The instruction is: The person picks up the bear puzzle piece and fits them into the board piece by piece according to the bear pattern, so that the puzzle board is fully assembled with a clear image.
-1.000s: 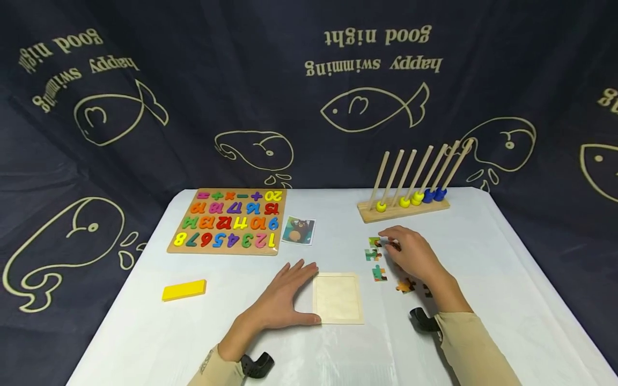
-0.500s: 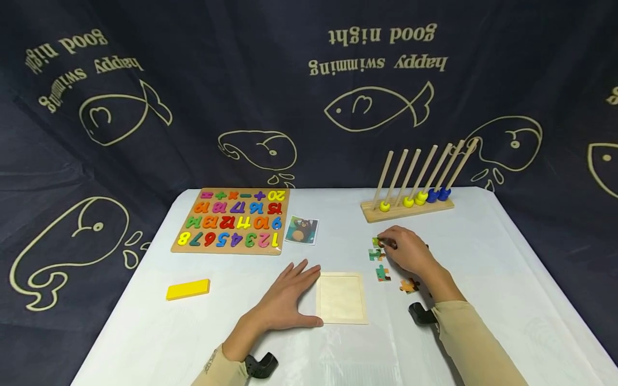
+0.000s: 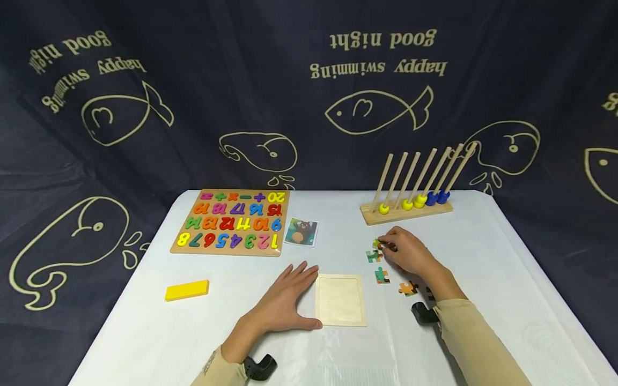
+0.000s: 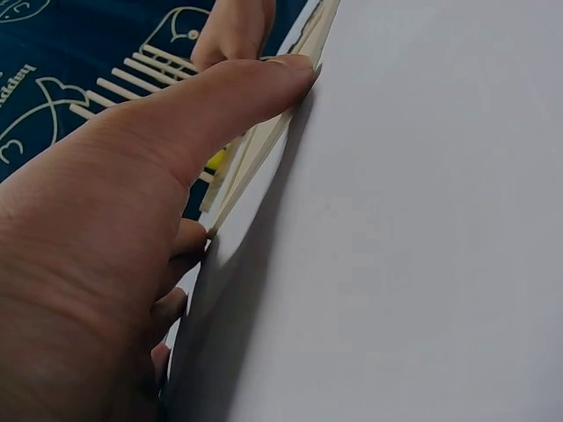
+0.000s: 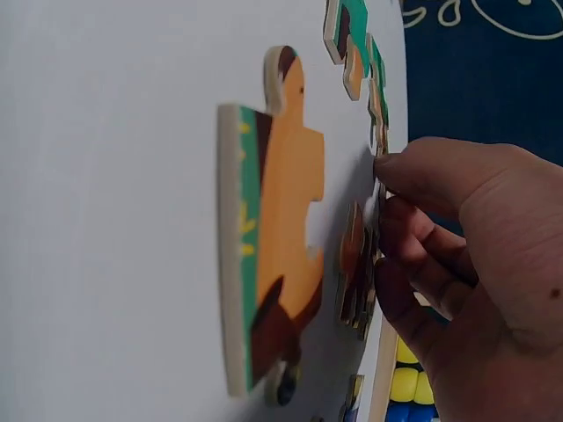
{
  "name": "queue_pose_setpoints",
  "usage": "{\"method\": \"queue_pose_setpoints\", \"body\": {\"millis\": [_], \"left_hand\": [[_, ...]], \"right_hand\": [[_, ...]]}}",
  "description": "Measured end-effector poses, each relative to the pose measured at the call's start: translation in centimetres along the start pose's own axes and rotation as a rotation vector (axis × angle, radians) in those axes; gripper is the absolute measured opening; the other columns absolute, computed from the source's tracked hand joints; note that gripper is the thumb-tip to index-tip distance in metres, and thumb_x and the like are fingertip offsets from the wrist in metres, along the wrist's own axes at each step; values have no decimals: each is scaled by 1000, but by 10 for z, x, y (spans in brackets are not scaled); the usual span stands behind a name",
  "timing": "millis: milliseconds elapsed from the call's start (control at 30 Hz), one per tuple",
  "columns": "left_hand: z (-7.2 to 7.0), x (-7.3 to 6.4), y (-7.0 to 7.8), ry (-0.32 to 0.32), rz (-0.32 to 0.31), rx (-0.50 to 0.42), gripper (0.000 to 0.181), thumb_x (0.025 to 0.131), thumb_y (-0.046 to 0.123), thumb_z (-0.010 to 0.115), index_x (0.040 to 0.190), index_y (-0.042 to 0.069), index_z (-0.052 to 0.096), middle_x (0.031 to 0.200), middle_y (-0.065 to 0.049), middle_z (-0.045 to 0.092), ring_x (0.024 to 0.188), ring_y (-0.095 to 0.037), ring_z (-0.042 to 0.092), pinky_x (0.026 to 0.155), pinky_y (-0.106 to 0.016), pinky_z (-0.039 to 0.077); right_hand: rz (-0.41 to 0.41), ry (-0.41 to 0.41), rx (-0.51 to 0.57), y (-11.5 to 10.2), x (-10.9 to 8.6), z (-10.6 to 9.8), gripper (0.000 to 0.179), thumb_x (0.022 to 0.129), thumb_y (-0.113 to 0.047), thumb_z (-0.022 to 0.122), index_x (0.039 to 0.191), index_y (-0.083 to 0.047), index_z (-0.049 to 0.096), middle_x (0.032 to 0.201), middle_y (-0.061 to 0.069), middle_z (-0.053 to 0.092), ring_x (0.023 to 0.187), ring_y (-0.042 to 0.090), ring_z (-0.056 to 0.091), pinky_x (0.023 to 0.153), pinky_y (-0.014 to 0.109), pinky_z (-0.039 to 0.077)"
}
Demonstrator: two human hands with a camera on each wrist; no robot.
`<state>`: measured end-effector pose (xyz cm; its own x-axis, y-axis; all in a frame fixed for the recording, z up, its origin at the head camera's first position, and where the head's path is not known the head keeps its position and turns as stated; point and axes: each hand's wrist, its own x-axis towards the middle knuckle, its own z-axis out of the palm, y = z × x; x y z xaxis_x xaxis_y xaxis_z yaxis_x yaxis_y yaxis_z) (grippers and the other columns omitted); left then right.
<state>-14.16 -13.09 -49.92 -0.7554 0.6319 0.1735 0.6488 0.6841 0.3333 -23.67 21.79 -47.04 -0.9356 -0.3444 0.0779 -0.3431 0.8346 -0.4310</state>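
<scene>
Beyond and right of a nearly square wooden frame (image 3: 340, 300), its left and right edges pointing away from the person, a right hand (image 3: 409, 253) pinches a yellow-green puzzle piece (image 3: 376, 244), its long axis unclear. The left hand (image 3: 285, 303), fingers spread, touches the frame's left edge.

The right hand (image 3: 409, 253) partly hides puzzle pieces (image 3: 376, 245), and the head view's lower edge cuts both sleeves (image 3: 478, 338)
</scene>
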Motion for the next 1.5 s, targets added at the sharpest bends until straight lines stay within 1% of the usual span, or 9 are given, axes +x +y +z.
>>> {"method": "queue_pose_setpoints", "body": {"millis": [167, 400, 567, 667, 867, 1033, 1267, 1400, 1500], "left_hand": [[-3, 2, 0, -2, -1, 1, 112, 67, 79, 63, 148, 6, 36, 155, 0, 30, 143, -24, 18, 115, -46, 12], [-4, 2, -4, 0, -5, 18, 112, 67, 81, 60, 148, 7, 36, 155, 2, 29, 144, -22, 18, 116, -45, 12], [-3, 2, -4, -1, -2, 14, 113, 67, 82, 59, 149, 8, 36, 155, 1, 29, 144, -22, 17, 116, -45, 11], [-3, 2, -3, -3, -7, 4, 113, 66, 81, 61, 149, 7, 36, 155, 0, 30, 144, -22, 17, 116, -45, 11], [-1, 0, -2, -13, -22, -14, 113, 66, 81, 61, 149, 7, 36, 154, 1, 30, 144, -23, 17, 115, -46, 11], [1, 0, -2, -20, -26, -27, 113, 67, 82, 60, 149, 8, 36, 155, 1, 30, 144, -24, 17, 116, -46, 11], [-1, 1, -1, -14, -17, -19, 113, 67, 81, 61, 148, 7, 36, 154, 0, 30, 144, -24, 17, 115, -47, 11], [-1, 1, -1, -8, -13, -19, 112, 67, 80, 62, 148, 6, 37, 154, 0, 31, 144, -24, 18, 115, -47, 12], [-1, 1, 0, -9, -13, -20, 112, 67, 80, 62, 148, 7, 36, 154, 0, 30, 144, -24, 17, 115, -46, 11]], "right_hand": [[8, 3, 39, 3, 2, -3, 37, 90, -15, 65, 124, 0, 64, 109, 12, 56, 90, 23, 55, 79, 43, 49], [-19, 48, 106, 3, 2, -8, 38, 92, -12, 60, 128, 2, 60, 109, 13, 55, 84, 21, 53, 72, 39, 47], [-16, 75, 125, 2, -2, -7, 36, 92, -13, 60, 125, 0, 63, 110, 12, 55, 87, 22, 53, 74, 41, 46], [-23, 85, 133, 1, -3, -4, 35, 93, -14, 59, 125, 0, 63, 112, 12, 54, 88, 22, 52, 75, 40, 46], [-42, 79, 196, -5, -6, 1, 34, 94, -13, 59, 124, 1, 63, 112, 11, 54, 87, 21, 52, 71, 37, 47], [-60, 47, 237, -9, -10, 3, 33, 94, -13, 61, 125, -2, 64, 112, 10, 53, 85, 19, 52, 69, 34, 48], [-154, 58, 283, -17, -15, 6, 30, 95, -13, 61, 124, -4, 65, 111, 7, 53, 85, 16, 51, 67, 32, 48], [-200, 46, 329, -23, -17, 9, 30, 95, -13, 61, 124, -4, 65, 113, 6, 53, 78, 14, 51, 62, 27, 49], [-219, 48, 323, -28, -19, 12, 30, 95, -14, 62, 124, -7, 65, 114, 5, 53, 77, 12, 52, 61, 26, 49]]}}
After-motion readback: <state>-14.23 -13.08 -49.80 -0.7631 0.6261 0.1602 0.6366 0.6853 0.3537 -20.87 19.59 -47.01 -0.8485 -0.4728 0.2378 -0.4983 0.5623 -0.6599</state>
